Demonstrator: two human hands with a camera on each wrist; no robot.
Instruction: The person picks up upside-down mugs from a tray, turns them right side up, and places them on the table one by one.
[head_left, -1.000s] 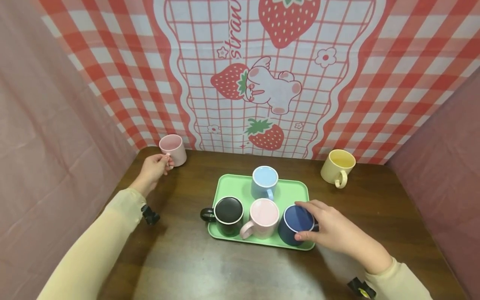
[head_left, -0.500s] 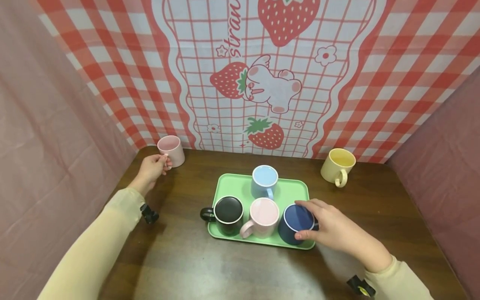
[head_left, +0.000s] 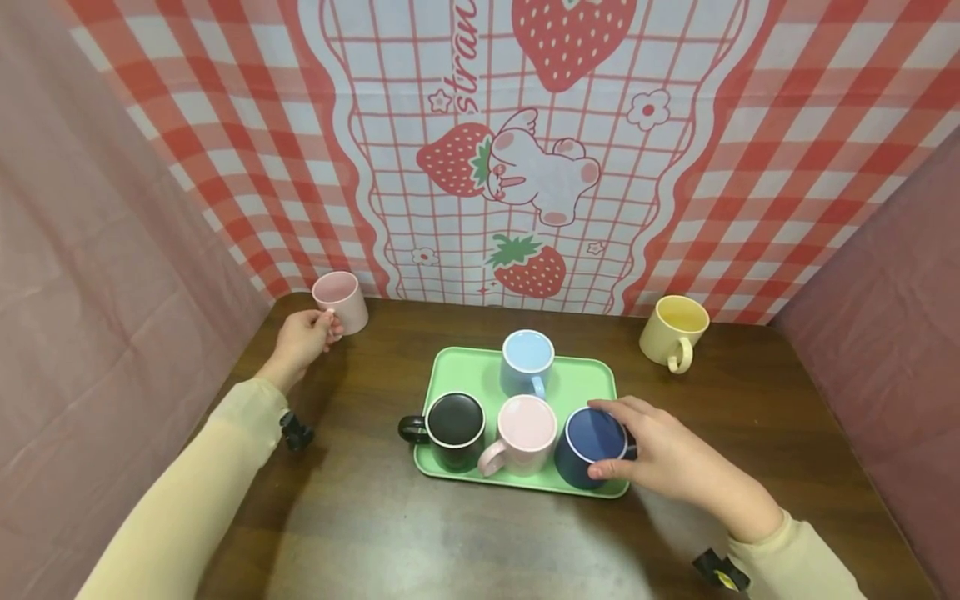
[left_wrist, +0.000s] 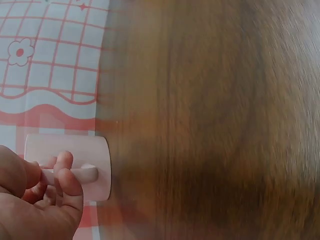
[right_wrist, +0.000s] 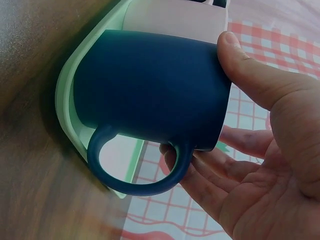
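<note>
The left hand (head_left: 302, 337) pinches the handle (left_wrist: 90, 175) of an upright pink mug (head_left: 356, 317) — the thumb and fingers are closed on it, with little gap between them, and some fingers curl round the far side. That mug is at the back left of the wooden table (head_left: 405, 542), just in front of the strawberry-print cloth (head_left: 420, 217), and its pink inside shows from above. The right hand (head_left: 667, 454) is spread about as wide as the navy mug (head_left: 577, 465) and holds it round its top: the thumb presses the near side at the edge, the fingers reach round to the far side, and the palm stays off it, close to the mug's handle. The navy mug sits at the right end of a green rectangular tray (head_left: 462, 372), within the raised rim. The tray carries three more mugs: a light pink mug (head_left: 527, 425) just beside the navy one, a black mug (head_left: 455, 421) at the left with its handle jutting over the rim, and a light blue mug (head_left: 527, 354) behind — all four look upside down, showing flat, ringed tops. Well right of the light blue mug, a yellow mug (head_left: 660, 340) stands upright on the table.
</note>
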